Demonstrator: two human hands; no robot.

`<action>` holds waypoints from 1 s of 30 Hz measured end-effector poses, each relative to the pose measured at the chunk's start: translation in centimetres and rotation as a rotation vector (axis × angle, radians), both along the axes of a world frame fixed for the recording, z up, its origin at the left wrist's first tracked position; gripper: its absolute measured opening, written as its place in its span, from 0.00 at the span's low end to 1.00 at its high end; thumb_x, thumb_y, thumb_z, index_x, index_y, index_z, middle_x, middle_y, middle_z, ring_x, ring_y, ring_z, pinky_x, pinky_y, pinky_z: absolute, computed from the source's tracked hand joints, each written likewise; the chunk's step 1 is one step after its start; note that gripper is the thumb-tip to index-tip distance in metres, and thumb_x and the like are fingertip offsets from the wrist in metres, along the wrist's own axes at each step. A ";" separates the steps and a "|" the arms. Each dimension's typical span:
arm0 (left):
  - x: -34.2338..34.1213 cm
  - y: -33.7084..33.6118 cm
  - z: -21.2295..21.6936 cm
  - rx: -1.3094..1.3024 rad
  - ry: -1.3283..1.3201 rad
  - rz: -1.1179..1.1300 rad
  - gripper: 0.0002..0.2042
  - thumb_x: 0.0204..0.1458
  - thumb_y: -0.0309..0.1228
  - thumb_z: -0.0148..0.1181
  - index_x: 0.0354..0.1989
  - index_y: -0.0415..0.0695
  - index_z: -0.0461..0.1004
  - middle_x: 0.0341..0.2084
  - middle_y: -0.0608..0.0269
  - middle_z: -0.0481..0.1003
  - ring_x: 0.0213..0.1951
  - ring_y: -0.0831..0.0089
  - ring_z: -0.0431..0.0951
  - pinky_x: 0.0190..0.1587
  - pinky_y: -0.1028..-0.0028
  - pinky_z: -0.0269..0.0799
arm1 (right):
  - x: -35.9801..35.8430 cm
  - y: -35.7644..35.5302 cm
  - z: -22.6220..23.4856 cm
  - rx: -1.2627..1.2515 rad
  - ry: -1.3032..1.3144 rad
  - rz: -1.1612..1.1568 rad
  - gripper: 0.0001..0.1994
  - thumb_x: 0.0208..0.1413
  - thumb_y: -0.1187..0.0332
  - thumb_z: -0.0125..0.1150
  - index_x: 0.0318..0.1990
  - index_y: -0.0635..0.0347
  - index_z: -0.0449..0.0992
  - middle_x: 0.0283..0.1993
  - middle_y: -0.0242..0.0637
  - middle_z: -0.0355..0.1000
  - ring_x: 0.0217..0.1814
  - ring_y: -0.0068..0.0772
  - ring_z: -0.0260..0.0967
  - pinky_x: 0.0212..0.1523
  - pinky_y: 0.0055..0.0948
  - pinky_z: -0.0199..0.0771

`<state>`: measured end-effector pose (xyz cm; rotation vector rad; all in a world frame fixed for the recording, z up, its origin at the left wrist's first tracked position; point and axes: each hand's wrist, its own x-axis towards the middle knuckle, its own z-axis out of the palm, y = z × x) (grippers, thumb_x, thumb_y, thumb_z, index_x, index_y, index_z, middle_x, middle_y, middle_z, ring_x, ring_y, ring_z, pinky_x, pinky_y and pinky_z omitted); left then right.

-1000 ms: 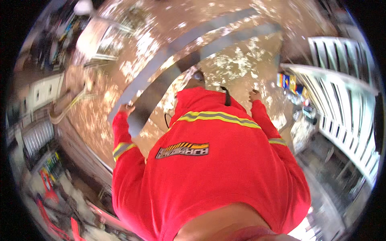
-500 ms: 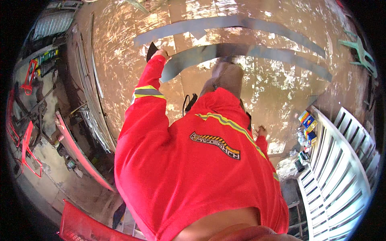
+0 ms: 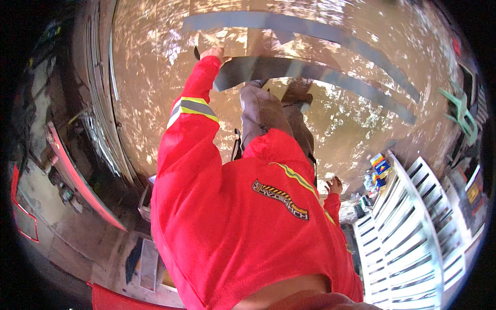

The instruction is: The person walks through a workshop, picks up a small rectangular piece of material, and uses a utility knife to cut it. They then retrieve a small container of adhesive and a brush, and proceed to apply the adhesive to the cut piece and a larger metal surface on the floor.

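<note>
Two strips (image 3: 289, 67), spaced on floor (image 3: 150, 103), presumably for access. Left hand (image 3: 212, 53): gripping dark piece (image 3: 196, 53). Right hand (image 3: 334, 186): empty, fingers loosely spread.

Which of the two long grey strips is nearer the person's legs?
The lower strip in the view, its left end close by the left hand. The upper strip lies beyond it, farther from the legs.

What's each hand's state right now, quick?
Left hand: closed, holding a dark piece whose kind I can't tell.
Right hand: open, nothing visible in it.
</note>
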<state>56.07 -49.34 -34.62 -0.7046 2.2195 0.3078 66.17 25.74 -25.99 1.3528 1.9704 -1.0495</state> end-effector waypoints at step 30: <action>17.7 -2.3 -16.3 0.213 0.141 0.364 0.17 0.44 0.40 0.60 0.43 0.48 0.73 0.33 0.49 0.77 0.38 0.55 0.77 0.39 0.59 0.72 | 0.0 -17.2 3.8 -0.075 -0.123 0.375 0.20 0.55 0.62 0.57 0.54 0.57 0.68 0.38 0.36 0.72 0.36 0.30 0.75 0.27 0.23 0.73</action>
